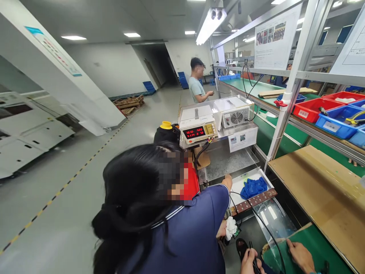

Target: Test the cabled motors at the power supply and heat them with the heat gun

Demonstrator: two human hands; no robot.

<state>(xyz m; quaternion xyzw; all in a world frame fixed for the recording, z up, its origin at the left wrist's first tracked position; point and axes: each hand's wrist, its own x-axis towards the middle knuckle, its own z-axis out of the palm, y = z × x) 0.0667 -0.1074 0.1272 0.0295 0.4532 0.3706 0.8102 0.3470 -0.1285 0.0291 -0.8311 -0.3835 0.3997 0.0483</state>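
At the bottom edge, my left hand [249,262] is closed round a slim black object [251,249], whose exact kind I cannot make out. My right hand [301,255] rests on the green work surface [322,243], its fingers at the edge of a clear plastic sheet [275,217]. A thin black cable [266,226] loops down between my hands from the white tray. To my left, a co-worker in a dark blue shirt [188,232] leans in, one hand near the tray and the other by a crumpled white cloth [230,227] and a small green circuit board [237,233].
A white tray [236,198] holds a blue cloth [253,187], with a brown drilled strip [253,201] along its front. Beyond stand a meter with red digits [196,133] and a fan-backed unit [236,117]. Cardboard [322,179] and parts bins [332,121] are right. Another person [196,82] stands farther off.
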